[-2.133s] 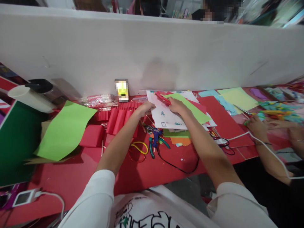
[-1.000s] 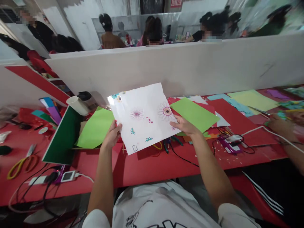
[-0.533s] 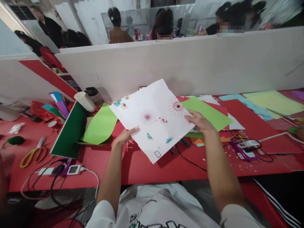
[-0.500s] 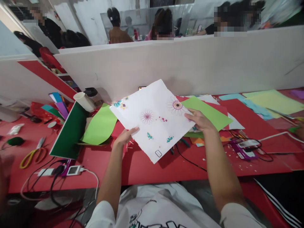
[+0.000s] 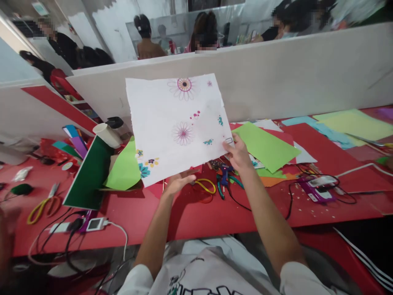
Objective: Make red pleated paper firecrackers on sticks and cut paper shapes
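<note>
A white sheet of paper (image 5: 166,123), printed with flowers and butterflies, is held up over the table. My right hand (image 5: 239,153) grips its lower right corner, thumb on the front and fingers mostly behind. Just below the bottom edge is my left hand (image 5: 179,184), thumb stretched out to the right and off the paper; its other fingers are partly hidden, and it does not pinch the sheet. Yellow-handled scissors (image 5: 206,185) lie beside my left hand. Near my right hand are a blue glue gun (image 5: 225,175) and teal-handled pliers (image 5: 220,188).
On the red table (image 5: 129,221), a green board (image 5: 89,176) leans at left near other scissors (image 5: 44,205) and a power strip (image 5: 82,223). Green sheets (image 5: 267,147) and a second power strip (image 5: 316,192) lie right. A white partition (image 5: 276,78) stands behind; people sit beyond it.
The paper has turned clockwise and risen up and left. My left hand has come off its edge and moved right; my right hand has moved left and now grips a different corner.
</note>
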`<action>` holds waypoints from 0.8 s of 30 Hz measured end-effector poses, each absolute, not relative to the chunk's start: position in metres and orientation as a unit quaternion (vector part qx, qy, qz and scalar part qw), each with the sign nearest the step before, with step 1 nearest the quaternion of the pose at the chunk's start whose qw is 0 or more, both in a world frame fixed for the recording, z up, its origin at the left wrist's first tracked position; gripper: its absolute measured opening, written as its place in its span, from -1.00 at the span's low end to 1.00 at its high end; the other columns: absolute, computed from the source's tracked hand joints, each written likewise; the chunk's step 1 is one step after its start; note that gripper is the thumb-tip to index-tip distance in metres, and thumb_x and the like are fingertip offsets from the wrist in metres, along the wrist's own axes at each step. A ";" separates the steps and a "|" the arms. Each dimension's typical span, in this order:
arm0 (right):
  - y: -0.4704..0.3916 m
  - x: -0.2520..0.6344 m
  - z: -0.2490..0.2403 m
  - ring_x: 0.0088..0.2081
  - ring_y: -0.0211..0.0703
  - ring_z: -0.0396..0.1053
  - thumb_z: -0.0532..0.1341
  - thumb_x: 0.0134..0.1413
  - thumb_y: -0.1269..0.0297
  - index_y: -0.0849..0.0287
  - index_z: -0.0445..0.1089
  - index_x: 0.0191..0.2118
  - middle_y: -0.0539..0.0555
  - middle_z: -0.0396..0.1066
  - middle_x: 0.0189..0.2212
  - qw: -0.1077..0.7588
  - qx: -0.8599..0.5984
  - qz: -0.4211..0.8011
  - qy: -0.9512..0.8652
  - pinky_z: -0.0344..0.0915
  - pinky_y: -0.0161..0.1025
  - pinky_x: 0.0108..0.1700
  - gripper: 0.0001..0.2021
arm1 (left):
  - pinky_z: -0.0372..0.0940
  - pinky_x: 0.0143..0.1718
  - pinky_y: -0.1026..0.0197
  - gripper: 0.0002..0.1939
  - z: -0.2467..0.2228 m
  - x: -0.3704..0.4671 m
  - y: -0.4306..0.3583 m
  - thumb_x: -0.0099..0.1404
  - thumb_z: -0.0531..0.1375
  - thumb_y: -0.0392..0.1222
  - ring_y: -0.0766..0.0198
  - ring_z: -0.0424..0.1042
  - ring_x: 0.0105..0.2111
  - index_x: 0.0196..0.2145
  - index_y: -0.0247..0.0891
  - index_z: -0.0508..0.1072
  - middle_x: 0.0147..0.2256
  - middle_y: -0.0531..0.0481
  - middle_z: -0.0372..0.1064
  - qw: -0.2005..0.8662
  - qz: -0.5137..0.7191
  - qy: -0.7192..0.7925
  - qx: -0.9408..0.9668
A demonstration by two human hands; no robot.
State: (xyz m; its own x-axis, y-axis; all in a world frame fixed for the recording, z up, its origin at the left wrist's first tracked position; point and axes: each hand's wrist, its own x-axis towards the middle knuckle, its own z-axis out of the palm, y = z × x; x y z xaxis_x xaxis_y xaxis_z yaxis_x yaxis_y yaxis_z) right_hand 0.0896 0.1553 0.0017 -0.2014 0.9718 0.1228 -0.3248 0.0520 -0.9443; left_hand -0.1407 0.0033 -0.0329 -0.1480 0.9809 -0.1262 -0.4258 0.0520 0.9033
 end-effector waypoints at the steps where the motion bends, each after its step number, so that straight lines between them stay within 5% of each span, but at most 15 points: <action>1: 0.167 0.098 0.004 0.04 0.08 0.56 0.58 -0.18 0.00 -0.01 0.39 0.14 0.09 0.60 0.06 0.542 -0.332 0.599 -0.487 0.59 -0.04 -0.01 -0.27 | 0.47 0.20 -0.19 -0.21 -0.034 -0.156 -0.005 -0.17 0.66 -0.18 -0.23 0.53 0.19 0.06 -0.07 0.60 0.06 -0.18 0.62 0.593 0.590 0.416 0.356; 6: 0.207 0.134 0.019 -0.03 0.09 0.59 0.61 -0.30 0.03 0.09 0.51 0.09 0.10 0.65 -0.04 0.515 -0.340 0.585 -0.527 0.59 -0.03 -0.06 -0.27 | 0.56 0.00 -0.21 0.21 -0.048 -0.225 -0.039 -0.52 0.56 0.50 -0.29 0.61 0.06 0.11 -0.09 0.57 0.09 -0.26 0.60 0.589 0.645 0.339 0.350; 8: 0.214 0.133 0.024 -0.05 0.08 0.60 0.63 -0.31 0.06 0.14 0.55 0.07 0.10 0.66 -0.09 0.478 -0.332 0.586 -0.563 0.57 -0.03 -0.01 -0.28 | 0.55 0.04 -0.20 0.25 -0.056 -0.231 -0.041 -0.53 0.49 0.60 -0.32 0.58 0.10 0.09 -0.16 0.57 0.04 -0.31 0.61 0.606 0.622 0.380 0.319; 10: 0.217 0.123 0.028 -0.04 0.07 0.59 0.63 -0.30 0.08 0.18 0.57 0.05 0.12 0.66 -0.10 0.449 -0.321 0.583 -0.596 0.54 -0.04 0.05 -0.30 | 0.52 0.11 -0.16 0.04 -0.063 -0.223 -0.037 -0.32 0.55 0.49 -0.30 0.55 0.15 0.02 -0.21 0.59 0.02 -0.32 0.63 0.580 0.615 0.455 0.278; 14: 0.209 0.094 0.030 -0.05 -0.01 0.61 0.58 -0.15 0.01 0.05 0.44 0.20 0.09 0.66 -0.07 0.516 -0.316 0.592 -0.532 0.57 -0.05 0.05 -0.24 | 0.52 0.16 -0.11 -0.31 -0.070 -0.188 -0.023 -0.04 0.61 -0.05 -0.20 0.59 0.12 0.04 -0.23 0.58 0.06 -0.22 0.63 0.532 0.632 0.517 0.222; 19: 0.167 0.072 0.015 -0.10 -0.02 0.63 0.55 -0.03 0.05 0.08 0.51 0.06 0.19 0.65 -0.03 0.355 -0.269 0.682 -0.580 0.63 -0.07 -0.05 -0.46 | 0.60 0.02 0.09 -0.48 -0.075 -0.166 -0.016 0.25 0.46 -0.12 -0.02 0.55 0.19 0.15 -0.15 0.52 0.19 -0.12 0.55 0.467 0.711 0.500 0.161; 24: 0.135 0.059 -0.006 -0.08 -0.04 0.60 0.52 0.00 0.16 0.07 0.53 0.09 0.16 0.61 -0.01 0.349 -0.287 0.645 -0.616 0.63 -0.08 -0.08 -0.50 | 0.61 -0.04 0.16 -0.45 -0.078 -0.166 -0.017 0.26 0.45 -0.08 0.01 0.53 0.21 0.16 -0.17 0.49 0.18 -0.11 0.56 0.443 0.730 0.494 0.164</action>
